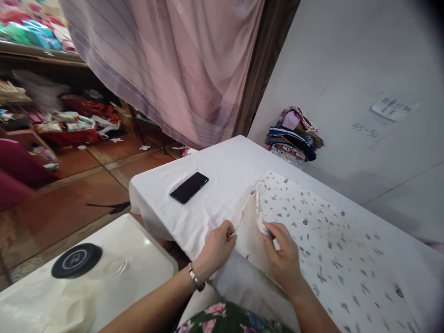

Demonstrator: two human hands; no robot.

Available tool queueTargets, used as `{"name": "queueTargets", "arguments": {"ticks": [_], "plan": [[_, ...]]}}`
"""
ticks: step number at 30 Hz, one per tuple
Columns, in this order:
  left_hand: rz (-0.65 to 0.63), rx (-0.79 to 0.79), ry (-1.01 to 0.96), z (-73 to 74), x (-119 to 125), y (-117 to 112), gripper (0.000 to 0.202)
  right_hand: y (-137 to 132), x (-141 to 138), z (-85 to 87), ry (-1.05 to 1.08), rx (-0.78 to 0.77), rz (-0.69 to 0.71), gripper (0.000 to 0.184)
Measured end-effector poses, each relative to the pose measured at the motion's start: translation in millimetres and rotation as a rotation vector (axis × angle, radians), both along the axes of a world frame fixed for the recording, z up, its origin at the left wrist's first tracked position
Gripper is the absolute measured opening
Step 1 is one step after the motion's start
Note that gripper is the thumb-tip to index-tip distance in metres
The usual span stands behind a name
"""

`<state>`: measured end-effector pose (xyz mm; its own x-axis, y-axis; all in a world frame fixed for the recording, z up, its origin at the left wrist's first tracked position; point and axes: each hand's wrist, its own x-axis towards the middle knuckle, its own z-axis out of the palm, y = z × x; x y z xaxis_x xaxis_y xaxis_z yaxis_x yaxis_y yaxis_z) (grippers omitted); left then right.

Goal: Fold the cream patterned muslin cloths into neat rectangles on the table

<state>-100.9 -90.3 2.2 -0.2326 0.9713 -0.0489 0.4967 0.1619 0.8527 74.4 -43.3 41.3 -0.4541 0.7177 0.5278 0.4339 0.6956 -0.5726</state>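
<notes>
A white cloth with small grey and brown prints lies over the right part of the white-covered table. My right hand pinches its folded near edge between thumb and fingers. To the left, my left hand, with a metal bracelet on the wrist, is closed on the other edge of the same cloth's opening. Between the hands the cloth gapes, and its pale inner side shows. A black smartphone rests flat on the table beyond my left hand.
A pile of folded clothes stands at the table's far side by the white wall. At left is a white stand with a round black object. A pink curtain hangs behind; a red basket sits on the tiled floor.
</notes>
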Motion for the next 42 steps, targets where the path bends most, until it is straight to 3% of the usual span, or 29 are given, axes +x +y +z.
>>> {"name": "queueTargets", "arguments": {"ticks": [3,5,10,14,19,22,26,29,31,35,42], "plan": [[0.037,0.079,-0.311,-3.5,2.3,0.1,0.014,-4.7,-13.8,-9.2,-0.197,-0.047,0.15,0.031],[0.038,0.097,-0.504,-6.3,3.4,-0.2,0.02,-7.4,-23.4,-17.3,-0.244,-0.046,0.178,0.031],[0.073,0.053,-0.701,-7.6,2.2,-3.2,0.029,-7.7,-32.9,-29.8,-0.272,-0.026,0.191,0.031],[0.051,0.053,-0.57,-6.6,-0.2,-6.4,0.04,-10.5,-35.2,-28.9,-0.243,-0.117,0.224,0.027],[-0.01,0.087,-0.277,-11.4,-6.5,-7.6,0.039,-7.8,-33.7,-29.9,-0.137,-0.399,0.311,0.021],[-0.038,0.08,-0.235,-14.5,-9.3,-7.4,0.033,21.2,-23.5,-34.4,-0.078,-0.484,0.275,0.02],[-0.041,0.061,-0.158,-14.0,-9.0,-7.6,0.036,95.8,-14.4,-36.0,-0.132,-0.357,0.033,0.021],[-0.029,0.058,-0.126,-12.6,-8.1,-8.0,0.037,151.6,-22.1,-32.6,-0.383,-0.29,-0.078,0.029],[-0.023,0.048,-0.12,-12.7,-8.0,-8.1,0.037,177.4,-31.6,-29.9,-0.577,-0.239,-0.069,0.033],[-0.026,0.024,-0.111,-15.0,-9.3,-7.8,0.038,201.8,-44.4,-25.9,-0.756,-0.207,0.024,0.022],[-0.056,-0.01,-0.108,-15.2,-10.9,-8.2,0.035,213.2,-41.4,-17.5,-0.876,-0.207,0.122,0.014]]}}
